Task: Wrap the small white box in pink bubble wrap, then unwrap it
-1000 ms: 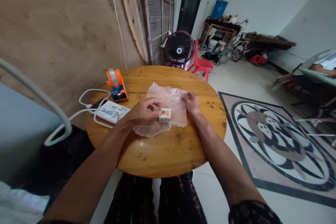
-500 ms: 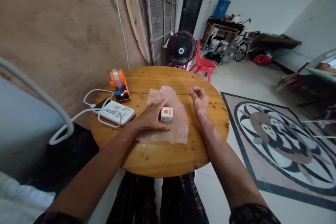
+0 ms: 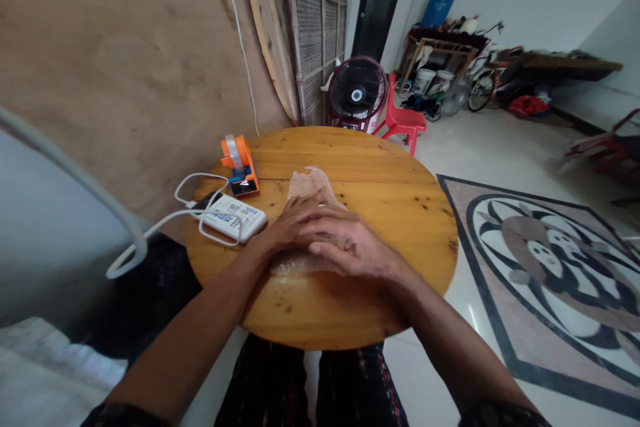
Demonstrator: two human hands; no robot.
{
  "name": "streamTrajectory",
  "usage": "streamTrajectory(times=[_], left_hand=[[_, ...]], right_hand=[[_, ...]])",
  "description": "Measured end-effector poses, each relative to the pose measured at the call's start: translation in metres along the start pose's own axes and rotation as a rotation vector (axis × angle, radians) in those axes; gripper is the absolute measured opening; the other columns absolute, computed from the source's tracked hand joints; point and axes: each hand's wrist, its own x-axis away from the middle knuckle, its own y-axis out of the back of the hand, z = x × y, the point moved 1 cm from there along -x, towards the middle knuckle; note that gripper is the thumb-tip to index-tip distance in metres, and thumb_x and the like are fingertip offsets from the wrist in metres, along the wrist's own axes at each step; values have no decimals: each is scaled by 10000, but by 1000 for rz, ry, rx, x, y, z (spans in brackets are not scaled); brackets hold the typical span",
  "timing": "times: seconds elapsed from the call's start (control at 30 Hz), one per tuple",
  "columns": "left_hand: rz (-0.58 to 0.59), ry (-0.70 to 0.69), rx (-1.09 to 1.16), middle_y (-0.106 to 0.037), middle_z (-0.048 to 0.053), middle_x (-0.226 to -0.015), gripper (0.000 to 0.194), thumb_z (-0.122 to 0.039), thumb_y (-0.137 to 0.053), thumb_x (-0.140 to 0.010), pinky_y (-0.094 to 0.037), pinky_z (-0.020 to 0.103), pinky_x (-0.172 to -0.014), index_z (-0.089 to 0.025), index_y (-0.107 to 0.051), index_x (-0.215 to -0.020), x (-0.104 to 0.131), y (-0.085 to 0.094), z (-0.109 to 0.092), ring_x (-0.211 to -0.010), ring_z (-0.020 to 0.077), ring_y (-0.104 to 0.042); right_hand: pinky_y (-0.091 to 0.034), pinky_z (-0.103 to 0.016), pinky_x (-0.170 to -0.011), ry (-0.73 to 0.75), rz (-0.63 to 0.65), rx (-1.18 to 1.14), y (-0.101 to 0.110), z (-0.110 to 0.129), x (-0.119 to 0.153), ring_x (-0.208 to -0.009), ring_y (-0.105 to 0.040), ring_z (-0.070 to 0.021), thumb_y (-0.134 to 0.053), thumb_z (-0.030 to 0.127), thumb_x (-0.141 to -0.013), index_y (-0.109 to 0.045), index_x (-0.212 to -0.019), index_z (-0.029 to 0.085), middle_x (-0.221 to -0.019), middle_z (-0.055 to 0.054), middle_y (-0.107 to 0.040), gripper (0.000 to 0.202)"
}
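Observation:
A sheet of bubble wrap (image 3: 311,181) lies on the round wooden table (image 3: 385,167), with its right part folded over toward the middle. Over the wrap, my left hand (image 3: 290,223) rests with its fingers reaching forward, partly covered by my other hand. My right hand (image 3: 353,243) has come across from the right, its curved fingers pressing the wrap and overlapping the left fingers. The small box is out of sight beneath the hands and wrap. Left of my hands lies a white power bank (image 3: 237,217) with a white cable (image 3: 183,212).
An orange and blue tape dispenser (image 3: 241,167) stands at the table's back left, near the wall. Beyond the table are a dark red fan (image 3: 357,93) and a red chair (image 3: 406,120). A panda floor design (image 3: 555,260) lies to the right.
My right hand has moved left, folding the right side of the bubble wrap over the small box. The box is now hidden, and both hands meet on the wrap. The view has shifted slightly.

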Motion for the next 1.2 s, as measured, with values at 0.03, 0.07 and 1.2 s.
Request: streamTrajectory(times=[0.03,0.07,1.2], left_hand=[[14,-23,-2,-490,119,-1451,678,-482,-651,-785,-274,470,-1132,-202,-484,-1379,0,0,-1,-1352,333,-417],[25,-44,-8,-488,135,-1448,676,-474,-645,-788,-277,475,-1128,-179,-486,-1375,0,0,-1,-1348,340,-417],[88,50,-59,-272,162,-1581,1159,-669,-712,-619,-237,512,-1163,-163,-201,-1528,-4,-4,10,-1425,395,-285]], right_hand=[[-384,-428,-1110,-1,36,91,-2,-4,-2,-1280,-524,-215,-567,319,-921,-654,-1184,261,-1318,-62,-616,283],[-333,-453,-1147,-24,42,173,-3,-10,-3,-1341,-463,-227,-562,348,-923,-614,-1253,260,-1381,-71,-569,345],[-499,-378,-885,-692,-435,336,104,-77,80,-922,-663,-218,-674,287,-728,-605,-1151,218,-1010,-48,-712,434]])
